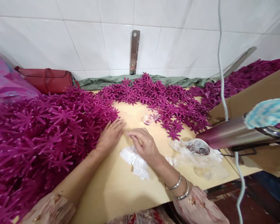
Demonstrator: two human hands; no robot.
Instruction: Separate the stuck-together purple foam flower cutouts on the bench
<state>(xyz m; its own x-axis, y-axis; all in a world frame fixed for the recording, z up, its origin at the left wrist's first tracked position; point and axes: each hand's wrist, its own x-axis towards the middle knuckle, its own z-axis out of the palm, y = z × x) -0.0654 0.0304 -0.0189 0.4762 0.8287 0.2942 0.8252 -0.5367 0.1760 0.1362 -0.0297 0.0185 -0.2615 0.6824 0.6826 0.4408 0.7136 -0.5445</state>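
At a pale wooden tabletop (121, 186) banked with magenta flowers (49, 124), we look down on a person's two bare hands. The left hand (110, 134) lies open and flat, palm down, fingers spread on the wood, its outer edge touching the rim of the big flower heap on that side. The right hand (145, 145) sits just beside it, fingers curled and drawn in towards the thumb. We cannot tell whether it pinches anything. Its heel rests on a crumpled white cloth (136, 161), which lies on bare wood near the front edge. Two silver bangles (179, 189) ring the right wrist.

More flowers (163, 96) arc across the back of the tabletop, from the left heap round to the right. A small clear cup (150, 118) stands at the inner edge of that arc, just beyond the hands. To the right of the right hand lies a crinkled plastic bag (197, 152) with something dark inside. A metal tube (224, 135) juts in from the right above it, in front of a cardboard sheet (259, 90). A red bag (46, 79) and a green cloth (102, 82) lie against the white tiled wall (88, 37).
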